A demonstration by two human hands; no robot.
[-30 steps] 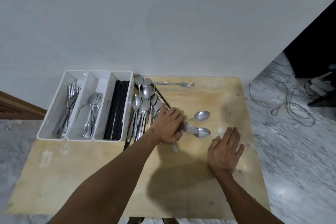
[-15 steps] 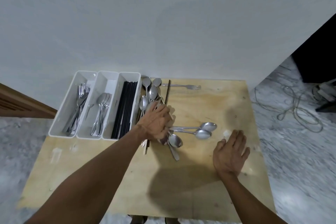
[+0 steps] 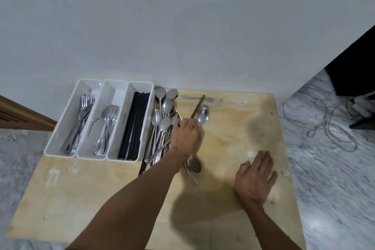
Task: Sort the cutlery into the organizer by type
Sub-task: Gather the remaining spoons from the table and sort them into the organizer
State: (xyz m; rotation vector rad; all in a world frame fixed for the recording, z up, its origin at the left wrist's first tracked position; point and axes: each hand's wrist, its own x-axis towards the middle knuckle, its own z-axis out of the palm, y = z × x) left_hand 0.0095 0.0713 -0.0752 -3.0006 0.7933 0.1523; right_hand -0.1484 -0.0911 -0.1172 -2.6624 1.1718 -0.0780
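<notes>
Held spoons [image 3: 203,115] jut bowl-first from the left hand [image 3: 186,138], whose fingers curl round their handles above the bench [image 3: 233,128]. Motion blur hides their exact number. A brown chopstick [image 3: 198,106] slants from the knuckles toward a lone fork [image 3: 203,99] near the wall, and it cannot be told whether the hand grips it too.

The loose pile [image 3: 162,122] of spoons and forks lies just left of the hand, against the right wall of the white organizer [image 3: 92,156]. Its left compartment holds sorted forks [image 3: 81,119], the middle holds sorted spoons [image 3: 108,124] and the right holds black chopsticks [image 3: 135,124]. A stray spoon [image 3: 193,165] lies just beside the left wrist. The right hand [image 3: 256,178] rests flat on the bench, fingers straight, holding nothing.

The likeliest slip is a mixed load: if the chopstick rides along in the grip, it may land among the spoons. To reach the middle compartment, the left forearm has to pass over the pile and the chopstick compartment. A low pass could drag the heap or nudge the organizer. A loose hold on smooth handles could drop a spoon into the wrong compartment. The stray spoon could be knocked away by the wrist.
</notes>
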